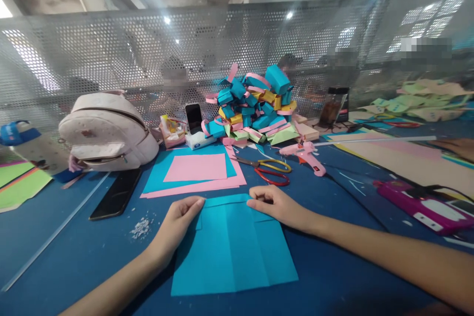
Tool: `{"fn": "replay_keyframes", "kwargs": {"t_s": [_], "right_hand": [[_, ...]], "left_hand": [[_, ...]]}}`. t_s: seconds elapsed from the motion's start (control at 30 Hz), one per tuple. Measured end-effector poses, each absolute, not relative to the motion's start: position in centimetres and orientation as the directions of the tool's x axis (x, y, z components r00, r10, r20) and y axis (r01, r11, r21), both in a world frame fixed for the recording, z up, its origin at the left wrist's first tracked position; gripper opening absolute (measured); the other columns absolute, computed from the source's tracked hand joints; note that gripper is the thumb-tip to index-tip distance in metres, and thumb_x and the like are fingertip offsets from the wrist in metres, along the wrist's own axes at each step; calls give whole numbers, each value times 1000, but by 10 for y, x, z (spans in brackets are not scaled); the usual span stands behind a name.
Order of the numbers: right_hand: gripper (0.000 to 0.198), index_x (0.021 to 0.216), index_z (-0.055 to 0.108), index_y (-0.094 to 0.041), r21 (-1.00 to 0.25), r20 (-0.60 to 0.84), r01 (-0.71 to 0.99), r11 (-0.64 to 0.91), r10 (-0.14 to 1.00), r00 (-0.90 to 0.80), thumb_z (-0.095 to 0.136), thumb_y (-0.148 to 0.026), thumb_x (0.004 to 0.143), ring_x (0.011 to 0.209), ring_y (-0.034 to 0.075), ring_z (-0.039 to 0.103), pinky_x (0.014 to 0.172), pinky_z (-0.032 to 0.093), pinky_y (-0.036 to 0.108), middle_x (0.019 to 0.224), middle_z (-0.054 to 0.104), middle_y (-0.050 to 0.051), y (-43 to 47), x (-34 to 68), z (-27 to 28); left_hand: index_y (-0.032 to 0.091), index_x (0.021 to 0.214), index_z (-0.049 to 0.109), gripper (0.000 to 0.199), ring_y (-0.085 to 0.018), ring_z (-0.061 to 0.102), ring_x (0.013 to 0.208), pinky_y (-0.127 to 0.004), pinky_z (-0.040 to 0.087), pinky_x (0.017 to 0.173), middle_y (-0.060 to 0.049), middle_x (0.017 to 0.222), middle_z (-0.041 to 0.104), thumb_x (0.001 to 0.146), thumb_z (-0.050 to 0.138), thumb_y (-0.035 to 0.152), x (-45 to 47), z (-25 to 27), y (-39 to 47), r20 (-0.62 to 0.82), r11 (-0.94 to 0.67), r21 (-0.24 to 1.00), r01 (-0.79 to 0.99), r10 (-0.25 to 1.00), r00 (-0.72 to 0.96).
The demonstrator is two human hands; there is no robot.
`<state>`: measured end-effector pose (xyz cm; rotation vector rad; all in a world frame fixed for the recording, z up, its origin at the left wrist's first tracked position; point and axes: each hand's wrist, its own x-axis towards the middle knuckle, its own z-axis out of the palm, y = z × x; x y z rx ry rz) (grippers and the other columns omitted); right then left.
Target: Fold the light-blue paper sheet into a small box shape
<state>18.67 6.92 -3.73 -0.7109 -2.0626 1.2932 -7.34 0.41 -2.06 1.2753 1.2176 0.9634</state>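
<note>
A blue sheet of paper (237, 252) with vertical creases lies before me on the table, its far edge folded over in a narrow strip. My left hand (181, 219) pinches the far left corner between thumb and fingers. At the far right corner, my right hand (277, 205) grips the folded edge, fingers curled. Just beyond the sheet lie pink paper (196, 167) on blue paper (155, 173), and scissors (272, 170) with one yellow and one red handle. A pink glue gun (305, 155) rests to the right of the scissors.
Blue, pink and yellow folded paper pieces (255, 103) form a heap at the back. A white backpack (109, 131), a black phone (116, 195) and a bottle (40, 150) are on the left. To the right sits a magenta power strip (418, 205). A perforated metal screen (222, 34) stands behind.
</note>
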Motion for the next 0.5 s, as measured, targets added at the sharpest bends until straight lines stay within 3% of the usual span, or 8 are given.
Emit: {"fn": "replay_keyframes", "kwargs": {"t_s": [0.2,0.4,0.5], "right_hand": [[43,67,32,-21,-867,282,165,471,735,-616,50,-50,93,60,12,29,57,26,26,65,26,-4,67,186,-35],[43,66,32,-21,-897,278,134,422,774,-569,53,-51,91,59,12,30,56,27,26,65,26,-4,68,185,-31],[39,69,44,-20,-920,231,121,372,766,-599,58,-51,88,63,13,41,59,34,26,68,40,-3,68,185,-32]], "left_hand": [[16,95,70,46,-17,63,67,-23,49,61,-5,80,70,72,76,55,-74,-16,5,-148,133,985,110,978,145],[13,83,73,43,-25,68,68,-32,54,63,-10,78,73,70,77,54,-75,-20,5,-181,164,980,114,971,157],[13,80,72,41,-25,69,67,-32,55,61,-9,75,73,72,76,54,-77,-23,4,-168,154,981,121,979,114]]}}
